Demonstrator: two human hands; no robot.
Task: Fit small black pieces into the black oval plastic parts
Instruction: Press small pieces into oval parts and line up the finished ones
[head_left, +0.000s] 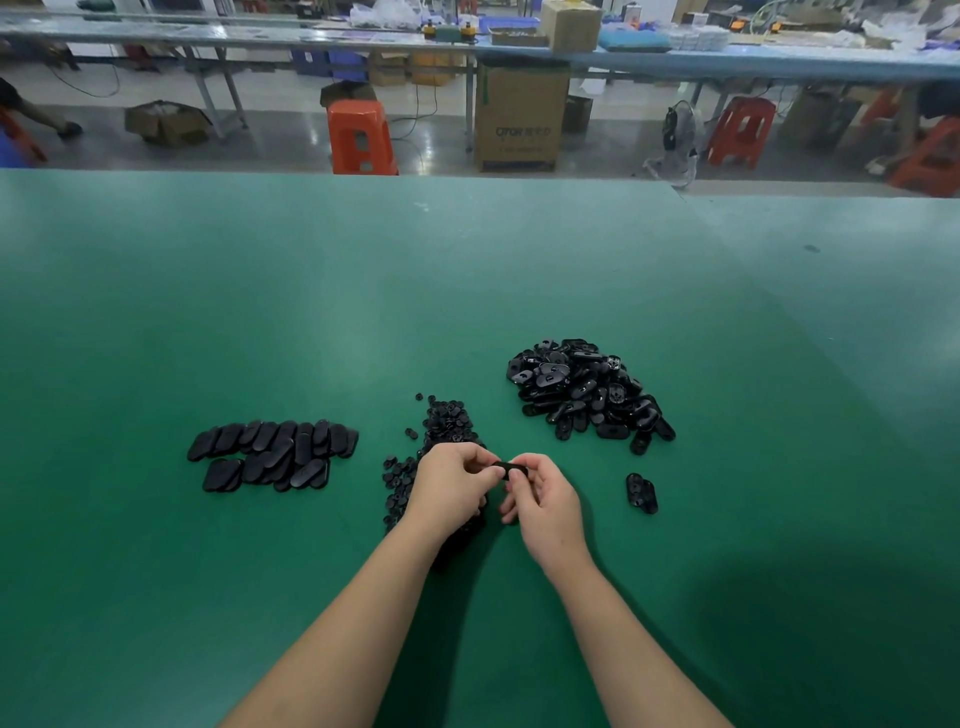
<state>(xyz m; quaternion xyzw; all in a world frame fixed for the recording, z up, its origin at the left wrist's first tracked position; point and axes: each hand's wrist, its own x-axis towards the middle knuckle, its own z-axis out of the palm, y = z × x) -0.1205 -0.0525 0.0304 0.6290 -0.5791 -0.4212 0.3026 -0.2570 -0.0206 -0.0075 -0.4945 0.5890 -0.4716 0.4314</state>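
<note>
While both hands (498, 483) pinch oval part (510, 471)

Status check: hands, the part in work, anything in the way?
Both hands, left and right, pinch one oval part above the table. Small pieces just behind, loose ovals far right, laid-out rows left. Nothing in the way.

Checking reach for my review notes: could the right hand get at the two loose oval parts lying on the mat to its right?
Probably yes. The two oval parts lie in the open just beside the right hand, nothing between them, though it grips an oval part now.
</note>
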